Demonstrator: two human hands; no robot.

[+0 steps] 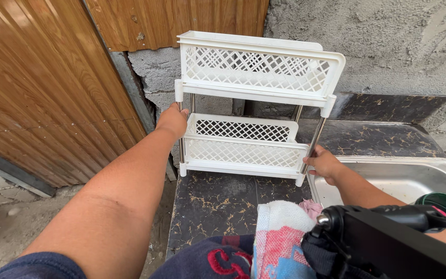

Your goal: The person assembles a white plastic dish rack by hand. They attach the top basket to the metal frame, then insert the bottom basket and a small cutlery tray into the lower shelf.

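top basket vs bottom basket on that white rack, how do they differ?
The top basket looks wider and longer than the bottom basket, overhanging it to the right. The top basket rides high on the metal posts; the bottom basket sits just above the dark marble counter. The left hand grips the post between them; the right hand holds the post at the bottom basket's right corner. Both are white plastic with lattice sides, and both look empty.
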